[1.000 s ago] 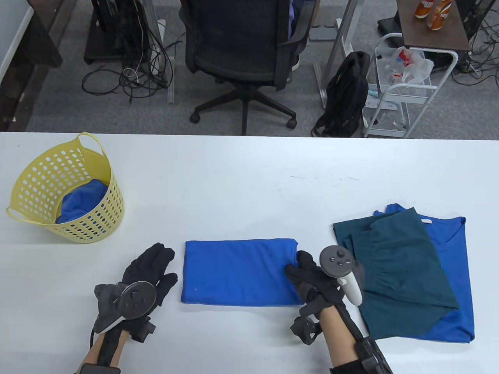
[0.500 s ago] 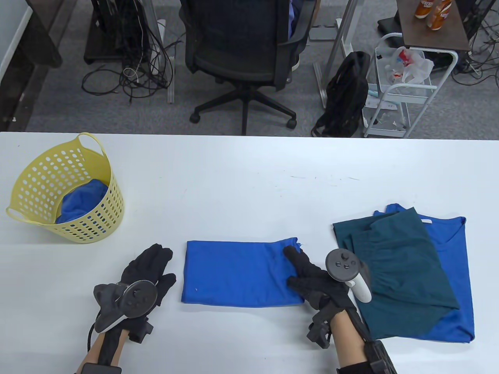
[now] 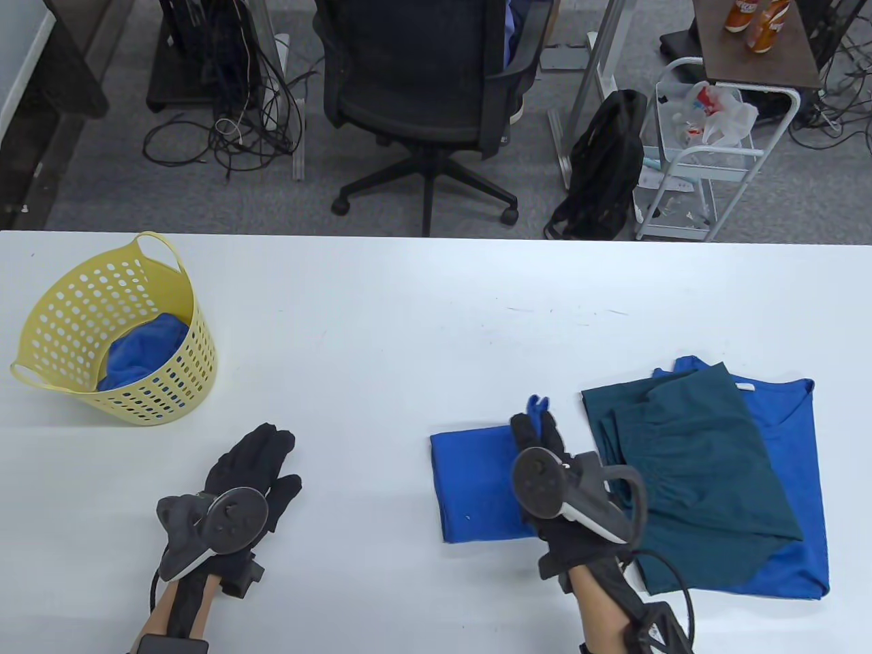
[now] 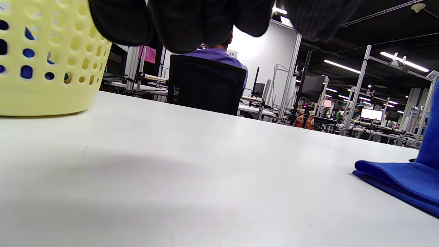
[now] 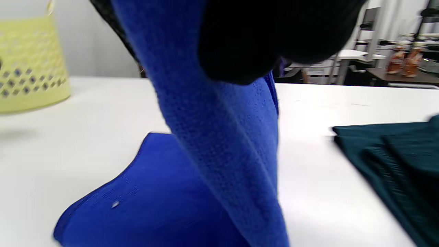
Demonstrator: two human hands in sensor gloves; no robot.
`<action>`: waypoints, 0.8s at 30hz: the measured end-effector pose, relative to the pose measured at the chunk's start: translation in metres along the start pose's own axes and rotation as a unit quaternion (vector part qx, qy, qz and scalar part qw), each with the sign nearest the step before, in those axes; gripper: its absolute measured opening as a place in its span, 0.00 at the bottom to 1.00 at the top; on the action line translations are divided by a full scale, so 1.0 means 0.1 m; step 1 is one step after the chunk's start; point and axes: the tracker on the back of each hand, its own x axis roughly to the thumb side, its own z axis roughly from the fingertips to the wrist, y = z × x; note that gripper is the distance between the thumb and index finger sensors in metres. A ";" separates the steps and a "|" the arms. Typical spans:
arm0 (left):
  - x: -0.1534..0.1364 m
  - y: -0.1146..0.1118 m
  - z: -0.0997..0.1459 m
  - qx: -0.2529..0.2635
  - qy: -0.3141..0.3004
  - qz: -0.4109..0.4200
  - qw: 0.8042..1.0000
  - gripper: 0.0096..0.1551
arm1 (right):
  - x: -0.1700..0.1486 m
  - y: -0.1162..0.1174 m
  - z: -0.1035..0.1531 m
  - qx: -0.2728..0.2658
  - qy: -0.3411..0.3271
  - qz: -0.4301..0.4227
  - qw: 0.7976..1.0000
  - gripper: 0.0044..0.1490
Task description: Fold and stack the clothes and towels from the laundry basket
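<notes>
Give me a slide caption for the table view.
Right hand lifts the folded blue shirt by one edge beside the clothes stack; left hand rests open near the yellow basket.

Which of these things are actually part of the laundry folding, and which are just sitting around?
Part of the job: blue cloth in the right hand; yellow basket; stacked teal and blue shirts; idle left hand.

Just around: office chair; black backpack; white cart.
</notes>
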 end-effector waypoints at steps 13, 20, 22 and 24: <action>-0.02 0.01 0.00 -0.005 0.004 -0.010 1.000 0.44 | -0.36 0.28 -0.09 0.005 -0.021 -0.303 0.953 0.33; -0.01 0.00 0.00 -0.013 0.002 -0.027 1.000 0.44 | -0.83 0.77 -0.15 0.047 0.174 -0.261 0.949 0.50; 0.01 -0.01 -0.01 -0.019 -0.001 -0.033 0.999 0.44 | -0.79 0.89 -0.23 0.063 0.166 -0.257 0.950 0.53; 0.01 -0.03 -0.01 -0.023 -0.003 -0.032 0.999 0.44 | -0.71 0.97 -0.26 0.063 0.154 -0.264 0.950 0.52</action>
